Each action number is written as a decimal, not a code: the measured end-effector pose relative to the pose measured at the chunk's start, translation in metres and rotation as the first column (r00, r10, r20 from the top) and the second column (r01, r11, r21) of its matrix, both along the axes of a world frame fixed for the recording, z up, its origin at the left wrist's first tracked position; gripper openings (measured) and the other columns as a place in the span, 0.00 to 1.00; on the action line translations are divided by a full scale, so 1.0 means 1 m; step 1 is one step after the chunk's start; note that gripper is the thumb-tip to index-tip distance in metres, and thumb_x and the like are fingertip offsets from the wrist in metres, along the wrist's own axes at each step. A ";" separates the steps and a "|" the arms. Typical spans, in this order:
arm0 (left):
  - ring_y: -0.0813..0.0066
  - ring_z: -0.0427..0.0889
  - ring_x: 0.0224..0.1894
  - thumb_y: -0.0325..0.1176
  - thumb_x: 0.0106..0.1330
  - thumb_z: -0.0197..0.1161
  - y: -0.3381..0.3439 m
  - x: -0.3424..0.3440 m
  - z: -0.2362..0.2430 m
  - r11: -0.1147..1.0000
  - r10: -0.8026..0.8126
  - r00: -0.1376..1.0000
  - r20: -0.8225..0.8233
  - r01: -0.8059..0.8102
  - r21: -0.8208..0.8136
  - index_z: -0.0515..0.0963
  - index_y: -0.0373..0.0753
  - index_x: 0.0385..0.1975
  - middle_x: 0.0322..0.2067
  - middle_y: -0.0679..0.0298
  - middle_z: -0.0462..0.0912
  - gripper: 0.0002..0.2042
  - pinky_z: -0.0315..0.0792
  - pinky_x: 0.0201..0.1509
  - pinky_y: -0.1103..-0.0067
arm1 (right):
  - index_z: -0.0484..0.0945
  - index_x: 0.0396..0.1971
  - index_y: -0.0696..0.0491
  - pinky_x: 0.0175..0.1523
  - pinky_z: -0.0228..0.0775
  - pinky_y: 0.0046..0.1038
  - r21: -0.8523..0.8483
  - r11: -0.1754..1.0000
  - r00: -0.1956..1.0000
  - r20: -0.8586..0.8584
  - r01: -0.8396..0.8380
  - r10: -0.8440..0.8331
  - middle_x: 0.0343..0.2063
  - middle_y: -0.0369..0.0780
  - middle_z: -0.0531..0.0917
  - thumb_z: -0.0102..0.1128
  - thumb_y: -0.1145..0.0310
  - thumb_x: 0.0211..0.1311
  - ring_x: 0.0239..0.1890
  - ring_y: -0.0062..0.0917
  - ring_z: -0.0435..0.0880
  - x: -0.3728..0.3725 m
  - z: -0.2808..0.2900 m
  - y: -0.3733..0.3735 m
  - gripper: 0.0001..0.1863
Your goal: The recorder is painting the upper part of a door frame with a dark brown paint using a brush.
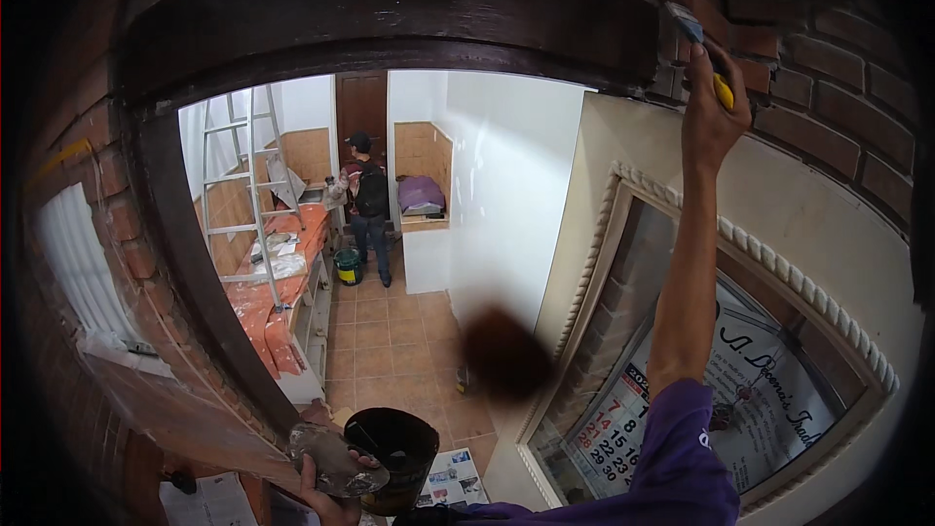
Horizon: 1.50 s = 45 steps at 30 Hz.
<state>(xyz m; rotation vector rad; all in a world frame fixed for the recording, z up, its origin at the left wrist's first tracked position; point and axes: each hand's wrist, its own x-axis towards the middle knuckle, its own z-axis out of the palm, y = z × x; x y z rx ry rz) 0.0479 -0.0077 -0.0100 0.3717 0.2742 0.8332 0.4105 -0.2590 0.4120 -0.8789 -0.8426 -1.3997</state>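
R hand (717, 117) pinches brush (688, 25) by brickwork (808, 136), L hand (329, 499) grips smeared dish (336, 460); prob. mid-brushing, next needs steady stroke.

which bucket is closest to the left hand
The black bucket, right by the left hand; the green-and-yellow bucket stands farther off on the floor near the co-worker.

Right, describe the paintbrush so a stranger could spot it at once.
Start with the dark door frame arching across the top. Past its upper right corner, by the brick wall, find the person's raised right hand. It grips the paintbrush, whose yellow handle end and blue-grey, pale-tipped head stand out from its dull surroundings.
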 end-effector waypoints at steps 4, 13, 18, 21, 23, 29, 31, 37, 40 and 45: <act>0.53 0.79 0.35 0.56 0.68 0.47 0.002 0.000 -0.001 0.999 -0.042 0.999 0.007 0.042 0.006 0.70 0.35 0.53 0.36 0.50 0.79 0.28 0.74 0.45 0.55 | 0.83 0.39 0.57 0.44 0.73 0.18 0.054 0.998 1.000 0.021 0.012 -0.013 0.37 0.36 0.83 0.67 0.66 0.62 0.38 0.14 0.79 0.022 0.015 0.000 0.11; 0.53 0.79 0.35 0.58 0.68 0.45 -0.003 -0.006 -0.005 1.000 0.001 0.999 -0.043 0.000 0.017 0.70 0.35 0.51 0.33 0.51 0.78 0.29 0.74 0.45 0.55 | 0.84 0.38 0.58 0.45 0.74 0.19 0.063 0.997 0.998 0.022 0.054 -0.055 0.36 0.37 0.84 0.67 0.66 0.61 0.38 0.16 0.80 0.045 0.027 0.000 0.11; 0.54 0.79 0.35 0.57 0.68 0.46 -0.007 -0.008 -0.004 0.999 0.051 0.997 -0.063 -0.051 0.010 0.70 0.35 0.52 0.33 0.51 0.78 0.29 0.74 0.45 0.55 | 0.84 0.37 0.59 0.45 0.74 0.20 0.079 0.994 0.997 -0.006 0.075 -0.075 0.35 0.38 0.85 0.67 0.67 0.61 0.38 0.17 0.81 0.047 0.031 0.001 0.11; 0.54 0.79 0.35 0.57 0.68 0.46 -0.009 -0.007 -0.003 0.998 0.060 0.997 -0.047 -0.059 0.025 0.70 0.35 0.53 0.34 0.51 0.78 0.29 0.75 0.45 0.55 | 0.84 0.37 0.60 0.46 0.74 0.20 0.076 0.993 0.996 0.005 0.089 -0.090 0.35 0.38 0.85 0.67 0.67 0.61 0.38 0.18 0.81 0.051 0.033 0.002 0.11; 0.54 0.79 0.35 0.57 0.68 0.46 -0.009 -0.007 -0.002 0.998 0.057 0.997 -0.044 -0.056 0.015 0.69 0.35 0.53 0.34 0.51 0.78 0.29 0.75 0.45 0.56 | 0.84 0.36 0.60 0.46 0.73 0.21 0.094 0.991 0.995 0.027 0.097 -0.100 0.35 0.39 0.85 0.67 0.67 0.60 0.38 0.19 0.82 0.054 0.035 0.002 0.11; 0.54 0.79 0.35 0.57 0.67 0.46 -0.009 -0.009 -0.001 0.999 0.048 0.998 -0.029 -0.048 -0.008 0.69 0.35 0.54 0.34 0.51 0.78 0.30 0.74 0.45 0.57 | 0.84 0.41 0.60 0.37 0.71 0.16 0.065 0.968 0.964 0.097 0.242 -0.247 0.31 0.35 0.84 0.66 0.64 0.64 0.32 0.12 0.78 0.067 0.039 -0.002 0.14; 0.54 0.79 0.35 0.57 0.68 0.46 -0.009 -0.009 -0.001 0.999 0.045 0.998 -0.032 -0.045 0.023 0.69 0.35 0.54 0.33 0.50 0.79 0.30 0.75 0.45 0.57 | 0.84 0.41 0.60 0.37 0.71 0.16 0.063 0.965 0.960 0.111 0.253 -0.259 0.32 0.35 0.84 0.66 0.64 0.63 0.32 0.12 0.78 0.069 0.040 -0.002 0.14; 0.54 0.79 0.35 0.57 0.68 0.45 -0.010 -0.011 0.002 0.998 0.056 0.996 -0.075 -0.058 -0.017 0.69 0.35 0.53 0.34 0.50 0.79 0.29 0.75 0.45 0.58 | 0.84 0.38 0.60 0.38 0.72 0.18 0.055 0.972 0.967 0.101 0.228 -0.233 0.30 0.37 0.85 0.67 0.66 0.62 0.32 0.15 0.80 0.067 0.043 0.001 0.12; 0.53 0.79 0.35 0.57 0.69 0.44 -0.012 -0.012 0.004 0.998 0.038 0.999 -0.022 -0.039 -0.042 0.70 0.35 0.52 0.33 0.50 0.79 0.29 0.75 0.44 0.58 | 0.85 0.33 0.62 0.37 0.73 0.20 0.068 0.983 0.976 0.125 0.172 -0.179 0.27 0.41 0.86 0.69 0.70 0.58 0.29 0.18 0.81 0.064 0.044 0.004 0.10; 0.54 0.79 0.35 0.57 0.69 0.42 -0.013 -0.013 0.006 0.997 0.061 0.997 -0.055 -0.063 -0.046 0.71 0.35 0.50 0.32 0.51 0.79 0.29 0.75 0.45 0.58 | 0.85 0.32 0.63 0.35 0.72 0.18 0.082 0.992 0.990 0.094 0.096 -0.104 0.24 0.39 0.85 0.68 0.70 0.59 0.27 0.15 0.79 0.060 0.046 0.008 0.10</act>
